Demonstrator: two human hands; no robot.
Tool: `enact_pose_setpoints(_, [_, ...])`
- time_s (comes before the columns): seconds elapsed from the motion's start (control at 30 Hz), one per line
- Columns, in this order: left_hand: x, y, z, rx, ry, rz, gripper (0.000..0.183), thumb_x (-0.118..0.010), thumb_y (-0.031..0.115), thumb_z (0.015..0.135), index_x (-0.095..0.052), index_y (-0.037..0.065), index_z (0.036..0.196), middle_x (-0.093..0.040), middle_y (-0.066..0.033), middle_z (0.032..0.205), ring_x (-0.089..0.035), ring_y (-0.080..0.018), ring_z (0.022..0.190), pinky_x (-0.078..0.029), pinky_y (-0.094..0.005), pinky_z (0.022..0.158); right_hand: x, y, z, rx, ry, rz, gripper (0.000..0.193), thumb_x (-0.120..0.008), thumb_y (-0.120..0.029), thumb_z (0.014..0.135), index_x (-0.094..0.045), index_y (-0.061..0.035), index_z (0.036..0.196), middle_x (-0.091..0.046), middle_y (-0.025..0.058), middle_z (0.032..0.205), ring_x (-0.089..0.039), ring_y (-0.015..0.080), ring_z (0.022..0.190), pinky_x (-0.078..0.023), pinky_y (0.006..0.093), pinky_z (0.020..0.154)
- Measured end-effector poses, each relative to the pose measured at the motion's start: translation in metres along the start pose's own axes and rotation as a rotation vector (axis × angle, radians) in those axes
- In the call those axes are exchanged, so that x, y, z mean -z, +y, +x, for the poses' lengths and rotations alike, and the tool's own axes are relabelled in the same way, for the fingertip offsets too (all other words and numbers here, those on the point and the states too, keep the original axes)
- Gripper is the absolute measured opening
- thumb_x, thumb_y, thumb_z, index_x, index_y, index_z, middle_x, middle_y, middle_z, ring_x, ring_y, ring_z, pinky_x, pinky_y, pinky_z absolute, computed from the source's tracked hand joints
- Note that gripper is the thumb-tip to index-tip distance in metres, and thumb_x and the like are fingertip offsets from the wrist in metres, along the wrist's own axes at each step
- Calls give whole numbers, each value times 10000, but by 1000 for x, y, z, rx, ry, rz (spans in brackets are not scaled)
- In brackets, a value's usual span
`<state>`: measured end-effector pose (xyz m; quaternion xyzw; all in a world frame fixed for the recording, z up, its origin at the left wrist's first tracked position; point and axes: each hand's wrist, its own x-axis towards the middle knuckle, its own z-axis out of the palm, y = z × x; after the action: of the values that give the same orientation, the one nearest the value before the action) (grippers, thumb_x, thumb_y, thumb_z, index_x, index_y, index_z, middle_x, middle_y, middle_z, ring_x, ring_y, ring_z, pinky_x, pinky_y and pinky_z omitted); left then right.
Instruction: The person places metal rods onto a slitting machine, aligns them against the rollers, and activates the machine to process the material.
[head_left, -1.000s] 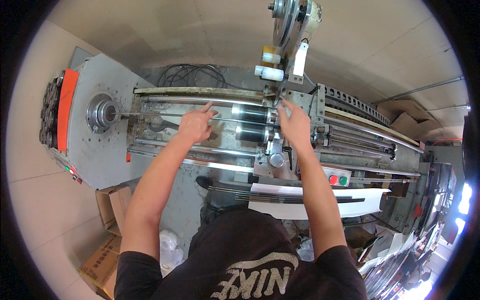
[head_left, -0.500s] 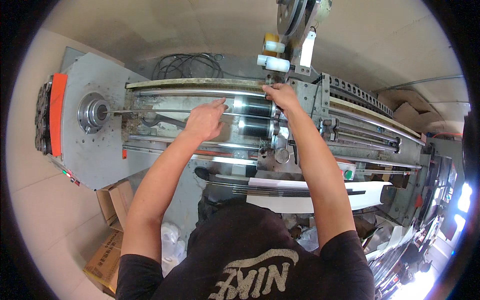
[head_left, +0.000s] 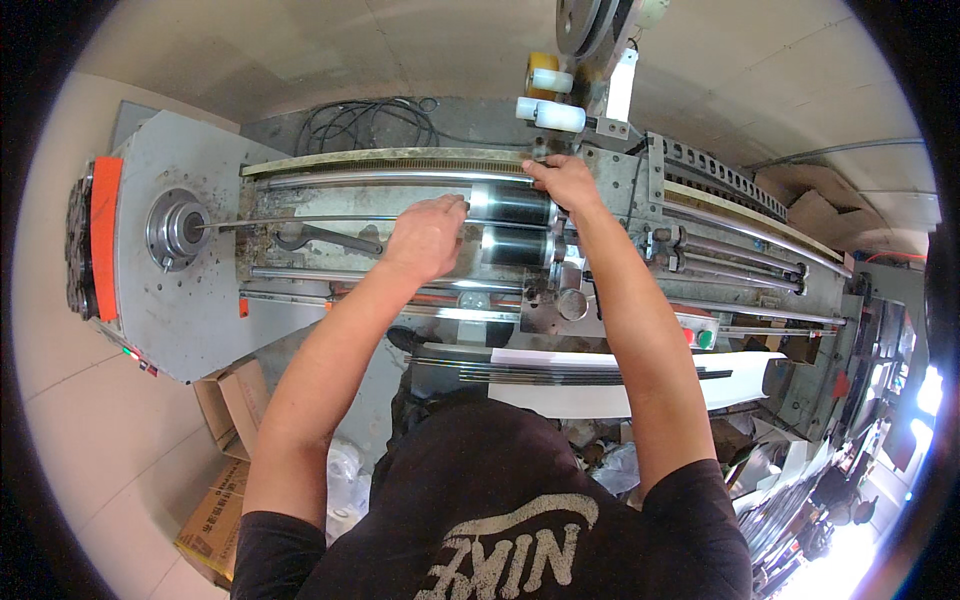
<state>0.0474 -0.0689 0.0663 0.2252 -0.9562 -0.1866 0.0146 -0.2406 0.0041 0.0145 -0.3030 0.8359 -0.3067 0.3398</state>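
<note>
The rod (head_left: 310, 219) ran between the rollers (head_left: 512, 204). Left of them, the left hand (head_left: 428, 240) curled loosely over it; at their upper right, the right hand (head_left: 563, 182) was half-curled; both holds were unclear. Steadying the rod straight, hands off the rollers, seemed best.

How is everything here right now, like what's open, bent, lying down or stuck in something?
Left hand: fingers curled at the thin rod; grip hidden.
Right hand: fingers bent beside the upper black roller; grip unclear.
Thin rod: left end in the round chuck.
Wrench-like tool: lying down.
Black cable: loosely coiled.
Dark rods: lying together.
White sheet: spread beneath them.
</note>
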Motion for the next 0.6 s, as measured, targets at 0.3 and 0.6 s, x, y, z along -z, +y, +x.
enact_pose_setpoints(0.3, [-8,2,0,-22,44,-27,550,-810,143,806,-594,5,1293,-661,-181,1336,-638,-375,1228,-512,-475,1055,13,-10,-16,-44,-15,361,383,-755,-292,954,-777,53,1118,-797,153,960,-779,233,945,-594,341,780])
enact_pose_setpoints(0.6, [-17,-1,-1,-118,208,-15,462,-684,33,831,-618,-26,1284,-675,-199,1315,-627,-346,1265,-462,-457,1129,24,-23,-66,105,195,377,280,-679,-259,1021,-808,-16,1071,-755,13,785,-594,90,653,-464,277,613])
